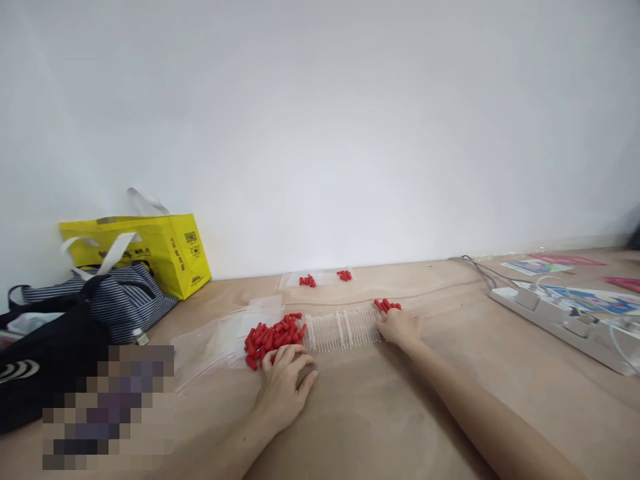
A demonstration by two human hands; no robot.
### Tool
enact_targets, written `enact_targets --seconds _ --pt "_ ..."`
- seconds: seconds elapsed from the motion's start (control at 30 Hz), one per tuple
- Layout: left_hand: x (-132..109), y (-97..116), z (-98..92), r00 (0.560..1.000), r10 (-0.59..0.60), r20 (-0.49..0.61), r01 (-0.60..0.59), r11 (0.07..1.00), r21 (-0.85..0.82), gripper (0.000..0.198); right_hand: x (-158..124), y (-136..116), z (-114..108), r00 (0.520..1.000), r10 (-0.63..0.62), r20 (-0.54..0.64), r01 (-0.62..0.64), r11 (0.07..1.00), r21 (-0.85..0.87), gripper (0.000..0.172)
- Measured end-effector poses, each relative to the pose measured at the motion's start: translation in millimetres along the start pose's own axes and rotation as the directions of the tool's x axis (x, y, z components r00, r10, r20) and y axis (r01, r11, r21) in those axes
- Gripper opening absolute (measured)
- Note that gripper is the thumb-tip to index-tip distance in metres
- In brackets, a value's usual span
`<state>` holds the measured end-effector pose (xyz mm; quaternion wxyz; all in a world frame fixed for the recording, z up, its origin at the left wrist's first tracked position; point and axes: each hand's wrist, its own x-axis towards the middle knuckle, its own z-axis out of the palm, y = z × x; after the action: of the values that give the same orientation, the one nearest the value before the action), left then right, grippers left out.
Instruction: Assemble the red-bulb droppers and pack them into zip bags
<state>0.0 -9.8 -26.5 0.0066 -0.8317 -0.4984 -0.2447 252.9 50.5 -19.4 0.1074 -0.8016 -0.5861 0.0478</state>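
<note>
A heap of small red rubber-like caps (273, 339) lies on clear plastic sheets. At its near edge rests my left hand (286, 383), fingers slightly curled and apart, touching the caps. To the right of the heap runs a row of thin whitish sticks (343, 330), laid side by side. My right hand (400, 327) is at the right end of that row, its fingertips pinched together. Whatever lies between those fingers is hidden. Several red caps (387, 305) show just beyond the right fingers, at the end of the row.
Farther back, a plastic bag (327, 277) holds sticks and two clusters of red caps. A yellow bag (193, 257), striped bag (127, 300) and black bag (55, 360) stand left. On the right lie a white power strip (565, 327) and colourful printed sheets (600, 299).
</note>
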Motion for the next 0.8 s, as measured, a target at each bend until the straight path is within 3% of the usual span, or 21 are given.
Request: enact_targets --seconds 0.27,0.4,0.5,0.57,0.8 --pt "0.1 -2.6 2.4 0.992 -0.065 -0.109 0.075 0.994 0.084 0.008 -1.9 0.2 -2.0 0.999 0.005 -0.054 -0.002 0.998 0.057 0.029" --pt "14.1 -7.8 -3.7 0.977 -0.126 -0.170 0.155 0.973 0.172 0.010 -10.8 1.3 2.9 0.975 -0.112 -0.193 0.141 0.980 0.142 0.023" --pt "32.2 -11.4 -9.5 0.979 -0.143 -0.149 0.176 0.953 0.246 0.016 -24.8 4.3 11.4 0.898 -0.293 -0.329 0.372 0.904 0.211 0.018" --pt "45.1 -12.5 -10.8 0.983 -0.158 -0.093 0.179 0.939 0.293 0.018 -37.9 7.1 15.7 0.843 -0.401 -0.358 0.499 0.832 0.241 0.015" --pt "70.8 -12.5 -0.3 0.976 -0.211 -0.060 0.218 0.909 0.354 0.017 -76.0 11.6 10.7 0.664 -0.694 -0.277 0.747 0.624 0.228 0.013"
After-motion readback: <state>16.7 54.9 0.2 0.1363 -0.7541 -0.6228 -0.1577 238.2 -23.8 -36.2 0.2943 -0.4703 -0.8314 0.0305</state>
